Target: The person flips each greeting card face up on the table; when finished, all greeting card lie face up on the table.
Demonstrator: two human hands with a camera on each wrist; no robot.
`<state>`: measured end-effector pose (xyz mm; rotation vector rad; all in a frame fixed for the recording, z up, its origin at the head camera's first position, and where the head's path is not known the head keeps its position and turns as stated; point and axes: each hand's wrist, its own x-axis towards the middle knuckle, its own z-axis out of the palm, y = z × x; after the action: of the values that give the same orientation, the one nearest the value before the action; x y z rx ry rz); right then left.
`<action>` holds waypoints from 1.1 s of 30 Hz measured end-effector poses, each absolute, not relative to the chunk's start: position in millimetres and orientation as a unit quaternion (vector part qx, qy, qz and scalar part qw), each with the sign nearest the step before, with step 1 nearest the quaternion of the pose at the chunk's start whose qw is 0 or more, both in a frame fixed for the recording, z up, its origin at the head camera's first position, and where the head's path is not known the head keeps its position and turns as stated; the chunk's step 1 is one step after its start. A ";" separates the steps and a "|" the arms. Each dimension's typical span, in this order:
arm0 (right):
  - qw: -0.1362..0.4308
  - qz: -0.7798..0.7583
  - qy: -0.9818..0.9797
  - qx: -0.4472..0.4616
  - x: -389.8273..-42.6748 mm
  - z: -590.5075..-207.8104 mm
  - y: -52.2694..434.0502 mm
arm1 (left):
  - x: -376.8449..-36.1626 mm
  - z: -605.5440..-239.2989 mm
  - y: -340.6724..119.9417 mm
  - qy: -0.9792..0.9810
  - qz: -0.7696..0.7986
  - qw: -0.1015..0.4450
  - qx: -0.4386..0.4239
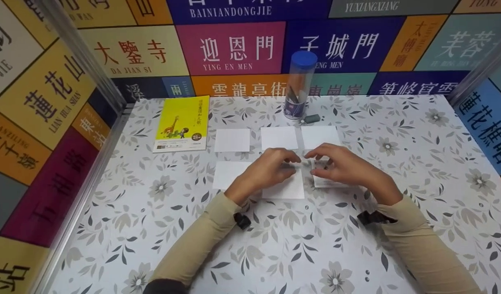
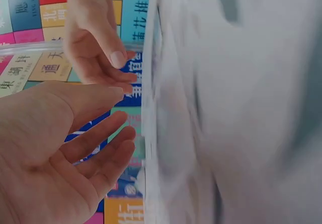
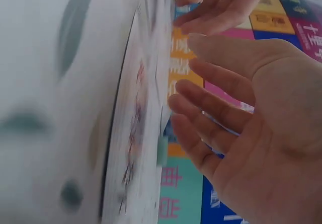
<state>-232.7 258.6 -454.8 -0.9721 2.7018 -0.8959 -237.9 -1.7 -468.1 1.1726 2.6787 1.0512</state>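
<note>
**Two hands meet over a grid of paper squares**

Head view: at frame centre the left hand (image 1: 271, 169) and right hand (image 1: 342, 165) come together, fingertips nearly touching, over the white paper squares (image 1: 289, 188) laid in rows on the floral table (image 1: 417, 163). Whether either hand pinches a sheet cannot be told here. By judgement the sheets are light, thin and floppy, lie flat and slide easily; an edge or corner is the place to lift one. Above them, at upper centre, stand a clear tube with a blue cap (image 1: 299, 83) and a small grey eraser (image 1: 312, 118); a yellow book (image 1: 182, 123) lies at the upper left. None of these blocks the hands.

Left wrist view: the left hand (image 2: 55, 153) fills the lower left, fingers straight and relaxed, holding nothing. The right hand (image 2: 95, 38) hangs above it; the table is a blur on the right.

Right wrist view: the right hand (image 3: 251, 118) lies spread, empty, at the right; the table edge is blurred on the left.
</note>
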 end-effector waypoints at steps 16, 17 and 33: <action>0.124 -0.177 0.923 -0.318 -215.6 -458.4 203.3 | -227.4 -475.7 -37.5 0.883 0.284 0.050 0.370; 0.125 -0.180 0.924 -0.313 -216.0 -459.0 203.4 | -227.4 -476.7 -39.2 0.886 0.272 0.056 0.371; 0.135 -0.216 0.917 -0.307 -228.5 -460.7 206.0 | -237.4 -478.1 -56.6 0.890 0.257 0.098 0.363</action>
<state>-228.5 206.0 -460.7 -0.8885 2.6560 -0.6265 -237.4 -56.6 -478.1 1.0742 2.6355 0.7599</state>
